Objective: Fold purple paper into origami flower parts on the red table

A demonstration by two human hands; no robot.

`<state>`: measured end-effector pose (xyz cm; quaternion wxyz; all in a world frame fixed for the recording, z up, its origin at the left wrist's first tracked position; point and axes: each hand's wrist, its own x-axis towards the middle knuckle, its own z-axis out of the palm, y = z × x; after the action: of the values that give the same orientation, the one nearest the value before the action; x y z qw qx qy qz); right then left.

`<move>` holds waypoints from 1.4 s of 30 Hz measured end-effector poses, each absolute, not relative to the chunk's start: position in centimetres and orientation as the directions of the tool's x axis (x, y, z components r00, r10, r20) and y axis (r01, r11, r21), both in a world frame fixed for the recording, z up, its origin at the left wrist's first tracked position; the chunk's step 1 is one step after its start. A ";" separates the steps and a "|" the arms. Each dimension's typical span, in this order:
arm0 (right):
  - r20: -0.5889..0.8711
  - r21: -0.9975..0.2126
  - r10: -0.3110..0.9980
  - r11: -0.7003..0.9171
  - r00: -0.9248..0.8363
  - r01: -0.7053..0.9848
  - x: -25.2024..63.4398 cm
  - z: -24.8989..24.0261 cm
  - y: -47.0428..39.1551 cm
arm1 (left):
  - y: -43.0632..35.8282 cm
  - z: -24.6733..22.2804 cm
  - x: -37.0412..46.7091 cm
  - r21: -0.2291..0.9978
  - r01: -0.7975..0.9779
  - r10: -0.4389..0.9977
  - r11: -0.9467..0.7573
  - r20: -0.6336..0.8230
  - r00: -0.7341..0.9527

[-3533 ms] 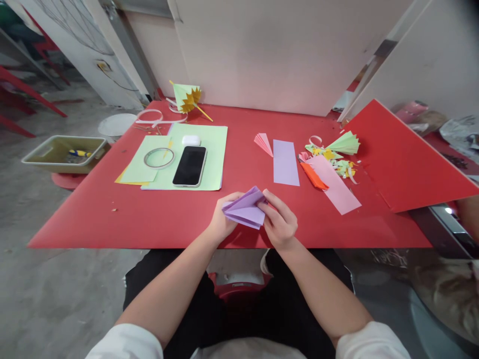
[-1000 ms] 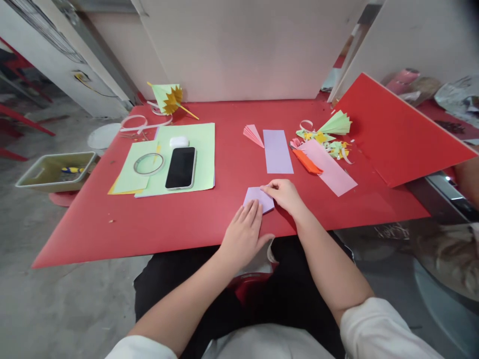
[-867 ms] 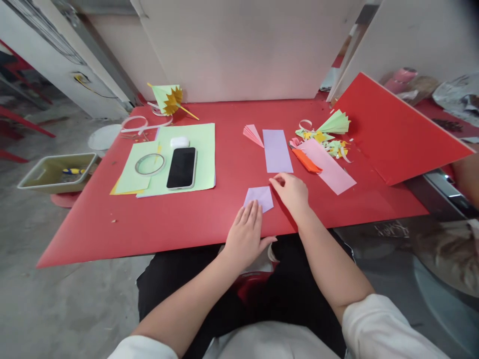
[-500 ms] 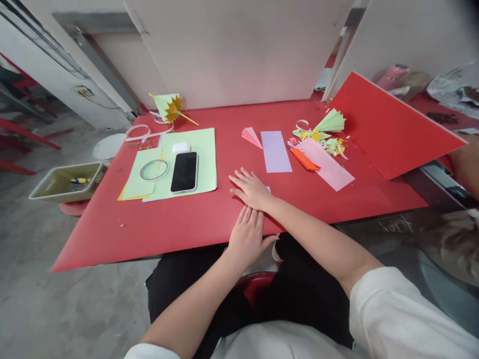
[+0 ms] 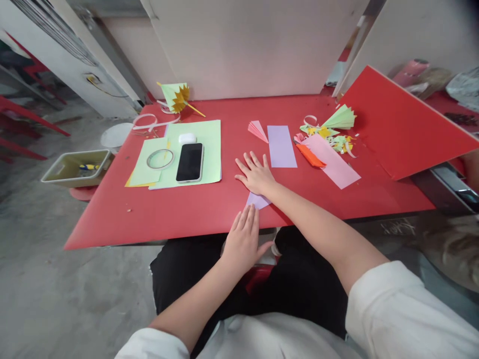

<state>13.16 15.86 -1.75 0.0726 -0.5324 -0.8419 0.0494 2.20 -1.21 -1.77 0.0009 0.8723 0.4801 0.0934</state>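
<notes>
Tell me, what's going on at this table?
The person's right hand is spread over the far part of a purple piece of paper on a red table. The left hand is at the paper's near edge. Beyond them lie a pink pleated fan and a flat purple strip, with a pink strip farther right. To the left, a phone rests on green sheets.

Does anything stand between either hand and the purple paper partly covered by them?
Nothing visible does. The left hand overlaps the near edge of the purple paper, and the right hand covers its far part. The flat purple strip lies beyond, out of the way.
</notes>
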 end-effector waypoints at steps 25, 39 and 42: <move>0.283 -0.396 0.798 0.603 -0.532 0.693 16.3 -0.2 14.1 | 3.4 -1.7 2.1 0.111 0.849 0.808 -0.517 0.392 0.441; 0.053 -0.197 0.728 0.679 -0.684 0.707 19.3 1.2 9.0 | 4.9 -1.0 -0.7 0.200 0.769 0.776 -0.607 0.358 0.519; 0.028 -0.193 0.744 0.659 -0.667 0.727 19.1 1.5 8.7 | 4.3 -1.2 0.6 0.224 0.788 0.799 -0.574 0.367 0.477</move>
<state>19.08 8.75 1.51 0.0525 -0.4045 -0.9093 0.0829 0.64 4.32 -1.19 0.0120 0.8594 0.4616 0.2197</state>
